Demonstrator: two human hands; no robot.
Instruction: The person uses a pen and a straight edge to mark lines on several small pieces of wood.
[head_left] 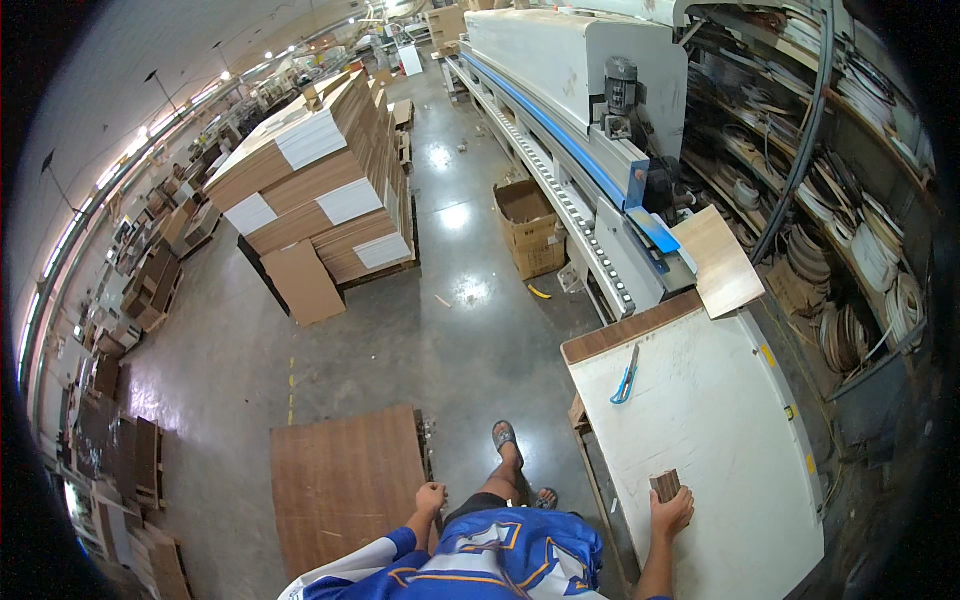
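My right hand is closed around a small dark-brown wood-grain block, low over the white worktable. Whether the block touches the tabletop I cannot tell. Farther up on the same table lies a blue utility knife, apart from my hand. My left hand hangs at my left side with its fingers curled and nothing showing in them. Below and beside it is a large brown wood-grain panel.
A long edge machine with a blue rail runs away from the table, a light wooden board resting at its near end. An open carton stands beside it. Stacked panels rise ahead left; shelves of coiled edging line the right.
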